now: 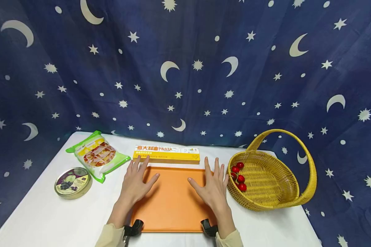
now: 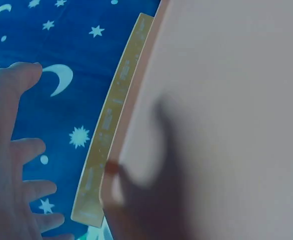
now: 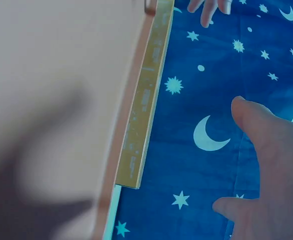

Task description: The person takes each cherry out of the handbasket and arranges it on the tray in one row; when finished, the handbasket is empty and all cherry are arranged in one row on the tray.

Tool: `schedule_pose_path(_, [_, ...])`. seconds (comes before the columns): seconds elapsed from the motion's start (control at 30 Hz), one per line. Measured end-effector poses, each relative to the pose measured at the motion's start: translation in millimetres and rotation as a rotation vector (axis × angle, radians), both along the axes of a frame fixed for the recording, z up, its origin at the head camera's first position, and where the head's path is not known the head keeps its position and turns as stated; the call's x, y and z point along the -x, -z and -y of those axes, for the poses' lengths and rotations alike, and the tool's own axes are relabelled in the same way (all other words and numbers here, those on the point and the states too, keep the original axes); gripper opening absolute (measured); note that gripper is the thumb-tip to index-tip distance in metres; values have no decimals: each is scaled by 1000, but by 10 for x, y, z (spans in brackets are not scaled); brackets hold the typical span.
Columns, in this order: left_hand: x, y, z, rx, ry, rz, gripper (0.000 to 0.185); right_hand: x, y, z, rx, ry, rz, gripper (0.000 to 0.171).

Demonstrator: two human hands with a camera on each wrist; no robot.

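Observation:
Both hands hover over an orange tray (image 1: 172,202) in the head view, fingers spread and holding nothing. My left hand (image 1: 136,183) overlaps the tray's left edge, fingertips near a yellow and white pasta box (image 1: 166,155) lying behind the tray. Over the tray's right edge is my right hand (image 1: 212,188), its little finger close to a wicker basket (image 1: 266,185). The left wrist view shows the left hand (image 2: 11,150) with fingers apart beside the tray and box. In the right wrist view, the right hand (image 3: 271,165) is likewise spread.
Several red cherries (image 1: 240,178) sit at the basket's left side; its tall handle (image 1: 309,164) arches up at the right. At left lie a green and white food bag (image 1: 99,154) and a round tin (image 1: 73,183). A starry blue cloth (image 1: 198,82) hangs behind the white table (image 1: 34,219).

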State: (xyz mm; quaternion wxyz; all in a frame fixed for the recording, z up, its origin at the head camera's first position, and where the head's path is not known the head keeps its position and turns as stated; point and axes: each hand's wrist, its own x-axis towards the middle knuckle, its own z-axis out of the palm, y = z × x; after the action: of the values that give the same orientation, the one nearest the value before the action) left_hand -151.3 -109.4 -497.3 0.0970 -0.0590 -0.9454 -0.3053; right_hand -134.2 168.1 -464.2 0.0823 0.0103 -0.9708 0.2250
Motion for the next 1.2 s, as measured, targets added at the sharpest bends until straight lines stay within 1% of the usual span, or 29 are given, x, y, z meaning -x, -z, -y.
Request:
schedule_pose_path(0.13, [-48,46,102,-80,-8,2,76,-53,46,56,39,-6,41,101])
schedule_pose_path(0.23, [-59,49,167,-134,-16,-5,71,-53,67,79,75,-25,40,98])
schedule_pose_path(0.3, [-49,40,206,-164,-22,-10,69,-44,65,80,104,-39,32,96])
schedule_pose_path(0.4, [-7,23,245,-188,-9,-13,68,-27,44,66,126,-45,10,93])
schedule_pose_path(0.53, [30,23,282,-257,13,20,68,-3,23,42,133,-52,-1,87])
schedule_pose_path(0.67, [35,72,318,-325,8,64,65,3,11,19,157,-64,17,83])
schedule_pose_path(0.77, [36,134,329,-343,-2,85,63,-3,21,-15,176,-58,16,81])
schedule_pose_path(0.9, [50,215,320,-364,-1,94,61,-25,43,-73,187,-41,7,79])
schedule_pose_path(0.97, [66,241,315,-368,6,82,60,-37,38,-98,194,-35,8,79])
schedule_pose_path(1.03, [94,269,315,-363,16,54,60,-35,19,-115,197,-34,6,78])
schedule_pose_path(1.2, [128,295,361,-285,62,-50,62,24,-53,-138,223,-56,-48,75])
